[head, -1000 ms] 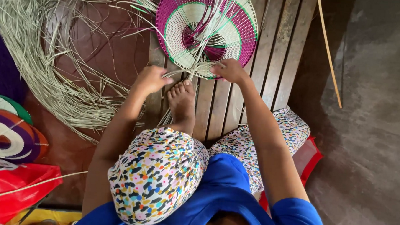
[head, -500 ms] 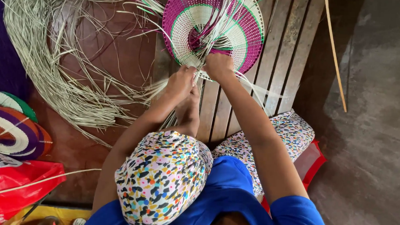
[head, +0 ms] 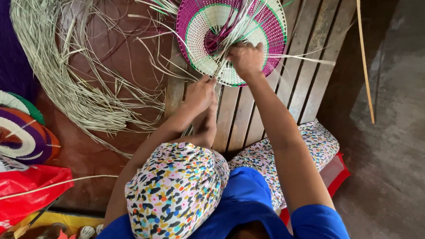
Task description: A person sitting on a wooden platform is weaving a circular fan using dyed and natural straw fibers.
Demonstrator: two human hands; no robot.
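A round woven piece [head: 202, 31] in magenta, cream and green lies on a slatted wooden platform [head: 297, 66], with loose pale strips rising from its middle. My right hand [head: 247, 58] rests on its near edge, fingers closed around a bunch of pale strips that trail off to the right. My left hand [head: 199, 92] is just below the piece, above my bare foot, pinching thin pale strips that run up to the weave.
A large curved pile of pale straw strips [head: 55, 67] lies on the reddish floor at left. Finished woven fans [head: 8, 128] and a red plastic bag [head: 10, 191] sit at lower left. A long thin stick [head: 366, 59] lies at right on the grey floor.
My right hand has moved up onto the woven piece, pulling strips out to the right. My left hand has closed in from the left to the piece's near edge.
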